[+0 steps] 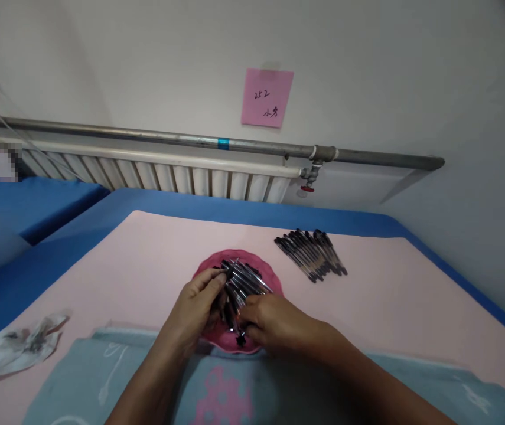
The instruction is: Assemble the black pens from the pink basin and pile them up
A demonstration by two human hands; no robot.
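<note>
A pink scalloped bowl [274,277] full of pen parts [246,280], clear barrels and black pieces, stands before me on the pink sheet. Over its left side, my left hand [199,298] pinches a dark pen [231,268] between thumb and forefinger. My right hand [274,319] reaches into the bowl from the right with curled fingers among the parts; what they grip is hidden. Beyond the bowl to the right, several black-capped pens [309,255] lie side by side in a fanned pile.
A blue-green patterned cloth [123,366] lies along the near edge. Crumpled white tissue [31,342] is at the left. Behind the blue table edge [252,209] are a white radiator [199,180], a metal pipe [163,139] and a pink note [267,97] on the wall.
</note>
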